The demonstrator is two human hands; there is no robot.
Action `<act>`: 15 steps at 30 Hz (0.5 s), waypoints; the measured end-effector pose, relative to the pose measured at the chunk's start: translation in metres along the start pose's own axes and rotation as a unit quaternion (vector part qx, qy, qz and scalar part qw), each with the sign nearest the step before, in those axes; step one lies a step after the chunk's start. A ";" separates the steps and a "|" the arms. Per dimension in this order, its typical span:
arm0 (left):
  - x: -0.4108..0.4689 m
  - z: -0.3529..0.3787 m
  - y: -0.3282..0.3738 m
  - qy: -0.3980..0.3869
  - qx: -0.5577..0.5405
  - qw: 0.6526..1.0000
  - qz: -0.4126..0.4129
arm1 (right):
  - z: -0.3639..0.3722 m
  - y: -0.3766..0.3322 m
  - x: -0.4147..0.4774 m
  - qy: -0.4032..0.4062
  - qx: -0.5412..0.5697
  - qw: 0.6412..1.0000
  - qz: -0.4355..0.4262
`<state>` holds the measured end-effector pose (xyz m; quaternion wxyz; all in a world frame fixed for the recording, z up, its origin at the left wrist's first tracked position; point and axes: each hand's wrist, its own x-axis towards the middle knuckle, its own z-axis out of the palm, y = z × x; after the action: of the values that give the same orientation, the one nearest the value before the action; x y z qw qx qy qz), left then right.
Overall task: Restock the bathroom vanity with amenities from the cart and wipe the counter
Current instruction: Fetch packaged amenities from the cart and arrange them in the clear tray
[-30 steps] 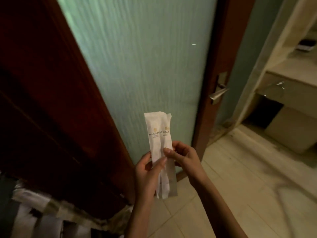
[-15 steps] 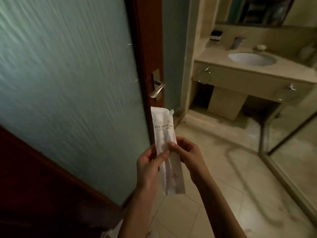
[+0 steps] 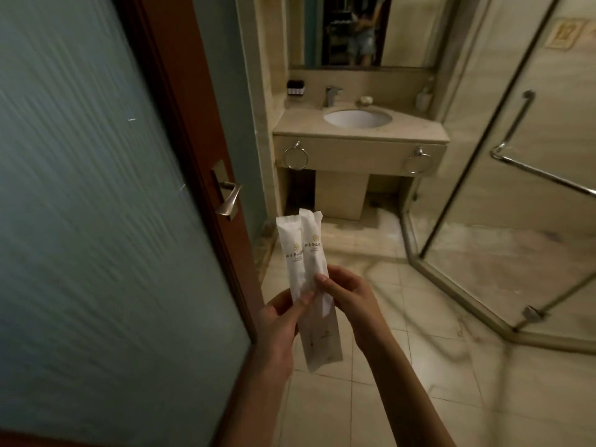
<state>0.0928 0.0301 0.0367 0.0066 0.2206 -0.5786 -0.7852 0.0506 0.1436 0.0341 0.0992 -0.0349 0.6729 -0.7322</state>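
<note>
Two long white amenity packets (image 3: 304,253) with small gold logos stand upright and overlapped in front of me. My left hand (image 3: 280,321) pinches them from the left, thumb on their front. My right hand (image 3: 350,296) grips them from the right at mid-length. Ahead stands the beige stone vanity counter (image 3: 303,125) with an oval white sink (image 3: 357,118), a chrome tap (image 3: 331,95), a small soap dish (image 3: 366,99) and a dark organiser (image 3: 295,88) at the back left corner.
A wooden door with a frosted glass panel (image 3: 96,204) and a lever handle (image 3: 229,199) fills the left. A glass shower enclosure (image 3: 516,188) with a metal bar stands on the right. Two towel rings (image 3: 295,158) hang under the counter. A mirror (image 3: 351,30) shows a person. Tiled floor (image 3: 419,366) lies between.
My view has swung right past the door into the bathroom, bringing the whole vanity and shower into sight. Both hands keep the same hold on the packets.
</note>
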 end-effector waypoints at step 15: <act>0.026 -0.058 0.011 -0.050 0.043 0.998 0.011 | 0.054 0.020 0.003 0.036 -0.003 0.999 0.022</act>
<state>0.0867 -0.0325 0.0241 -0.0231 0.1744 -0.6142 -0.7693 0.0596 0.0891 0.0188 0.0913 0.0059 0.6784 -0.7289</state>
